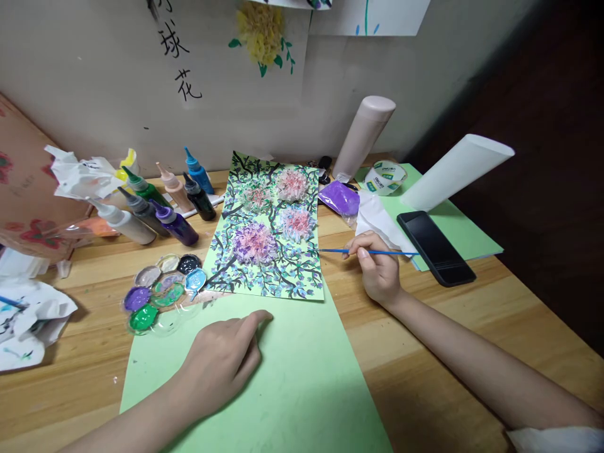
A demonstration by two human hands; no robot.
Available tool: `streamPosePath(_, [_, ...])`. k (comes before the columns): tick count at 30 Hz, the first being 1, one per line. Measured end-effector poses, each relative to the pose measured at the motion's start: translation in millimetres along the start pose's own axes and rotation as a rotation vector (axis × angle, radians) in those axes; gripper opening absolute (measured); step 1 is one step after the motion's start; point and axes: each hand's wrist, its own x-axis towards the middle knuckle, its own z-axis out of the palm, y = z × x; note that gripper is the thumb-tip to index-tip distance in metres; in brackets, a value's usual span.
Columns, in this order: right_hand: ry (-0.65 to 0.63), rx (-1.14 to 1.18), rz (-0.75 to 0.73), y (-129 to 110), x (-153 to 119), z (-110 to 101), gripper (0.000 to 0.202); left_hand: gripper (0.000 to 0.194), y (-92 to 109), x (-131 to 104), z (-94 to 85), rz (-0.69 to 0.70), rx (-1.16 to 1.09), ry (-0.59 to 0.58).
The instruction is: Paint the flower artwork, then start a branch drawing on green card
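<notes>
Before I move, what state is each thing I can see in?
Left hand: index finger extended, nothing visibly held.
Right hand: closed around the paintbrush.
Paintbrush: tip at the painting's right edge; contact unclear.
Painting: bears four raised flowers.
Palette: paint in most wells.
Phone: face up, screen dark.
Paint bottles: standing.
Far-left tissue: crumpled, paint-stained.

Wooden table [401, 371], green sheet [306, 371], paint bottles [178, 228]
</notes>
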Motion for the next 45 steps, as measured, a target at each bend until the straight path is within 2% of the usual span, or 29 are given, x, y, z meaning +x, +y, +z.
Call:
streamPosePath(3, [-0.021,-0.020,0.046,1,0,0,0.021,0.029,0,0,0.3,-0.001,-0.004,0.003])
streamPosePath(7, [0.036,-0.008,0.010,1,0,0,0.020,0.029,-1,-1,0.7,-0.006,-0.009,-0.009])
streamPosePath(12, [0.028,0.000,0.039,-1,0,0,0.021,0.029,0,-1,0.3,-0.011,-0.019,-0.016])
streamPosePath(21, [0.088,0.134,0.271,1,4,1,0.019,0.029,-1,-1,1.1,-0.019,-0.025,-0.037])
streamPosePath(30, [0.154,0.181,0.294,3,5,2,0.019,0.030,-1,-2,1.1,-0.019,-0.020,-0.043])
streamPosePath(34, [0.135,0.200,0.330,3,4,3,0.018,0.031,0,-3,1.8,-0.039,-0.036,-0.066])
streamPosePath(39, [0.243,0.253,0.295,-4,1,8,0.016,0.031,1,-4,3.2,-0.042,-0.034,-0.054])
streamPosePath(42, [0.144,0.219,0.265,-21,-2,20,0.016,0.029,3,-4,1.7,-0.040,-0.025,-0.033])
streamPosePath(45, [-0.041,0.191,0.229,-51,-1,41,0.017,0.028,5,-4,-1.5,-0.026,-0.004,-0.024])
